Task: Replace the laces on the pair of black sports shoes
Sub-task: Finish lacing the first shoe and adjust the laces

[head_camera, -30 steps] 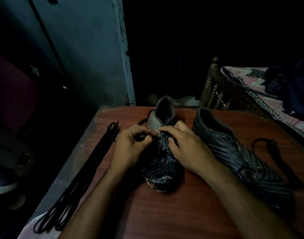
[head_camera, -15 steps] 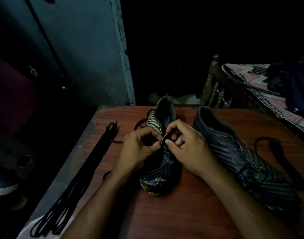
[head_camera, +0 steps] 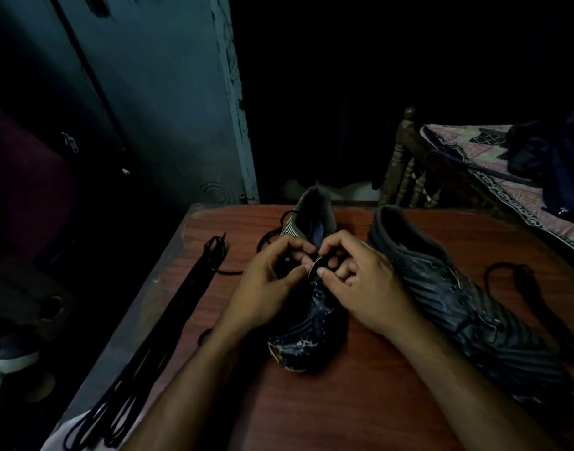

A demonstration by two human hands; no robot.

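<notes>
Your left hand [head_camera: 266, 281] and right hand [head_camera: 354, 281] met over the throat of the shoe [head_camera: 308, 320] at the middle of the frame, toe toward you on the worktop [head_camera: 360, 402]. Both were curled; the right grip pinched a loop of lace [head_camera: 316, 265] between thumb and forefinger, and the left grip seemed to pinch the same lace from the other side, though the dark hid just where its fingertips closed.

The light was your worst enemy — black lace on a black shoe, so you could easily have missed an eyelet or pulled the wrong strand and tightened the lace rather than freed it. A hard tug could also have dragged the shoe along the worktop, since neither hand pinned it down. The toe looked cracked and scuffed, and rough handling might have worsened that.

The second shoe [head_camera: 458, 304] lay just to the right, near your right wrist, with no lace that I could make out in its eyelets; a sweep of your forearm could have knocked it. A loose lace [head_camera: 519, 281] curled on the worktop beyond it, at the right of the frame. A bundle of laces [head_camera: 168, 327] stretched along the left edge of the worktop, close enough to the edge to slip off. At upper right stood a bed [head_camera: 506, 177] with a patterned cover; at upper left, a dark door [head_camera: 168, 109].
</notes>
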